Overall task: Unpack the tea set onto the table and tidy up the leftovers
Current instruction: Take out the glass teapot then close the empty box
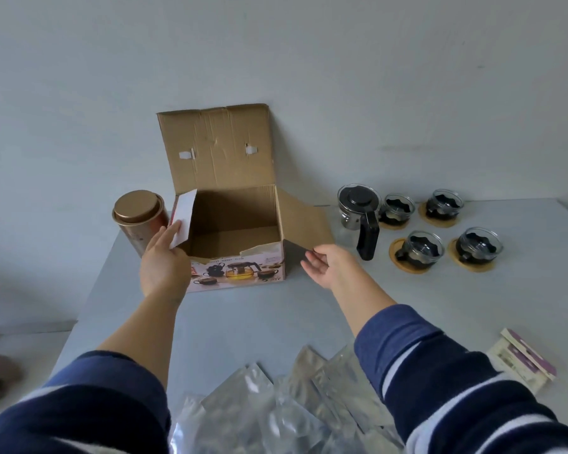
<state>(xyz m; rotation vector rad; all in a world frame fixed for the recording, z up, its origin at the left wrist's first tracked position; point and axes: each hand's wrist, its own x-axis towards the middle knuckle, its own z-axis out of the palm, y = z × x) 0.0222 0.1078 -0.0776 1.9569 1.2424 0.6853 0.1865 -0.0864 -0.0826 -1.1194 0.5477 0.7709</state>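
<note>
From the head camera, the cardboard box (pixel 233 244) stands open and looks empty, its tall rear lid flap (pixel 215 147) leaning back toward the wall, creased and worn, with a printed picture of the tea set on its front. The left hand (pixel 164 260) rests at the box's left side flap (pixel 185 221), fingers (pixel 173 231) laid loosely against its white face rather than clamped on it. The right hand (pixel 328 265) is open, fingers spread, its fingertips just touching the corner of the splayed right side flap (pixel 305 224). Beyond the right fingers stand the glass teapot (pixel 359 213) with its black handle and four glass cups (pixel 446 231) on wooden coasters, already out on the table (pixel 263 316). Behind the left fingers is a copper tea tin (pixel 140 219). Near the person's sleeves lie crumpled clear plastic bags (pixel 276 407) and a small paper packet (pixel 522 362). The empty box should be light and fairly stiff, though its flaps look soft at the creases; taking each side flap by its free edge and folding inward seems the surest hold. The bags will be slippery and weightless, best gathered in a bunch.
</note>
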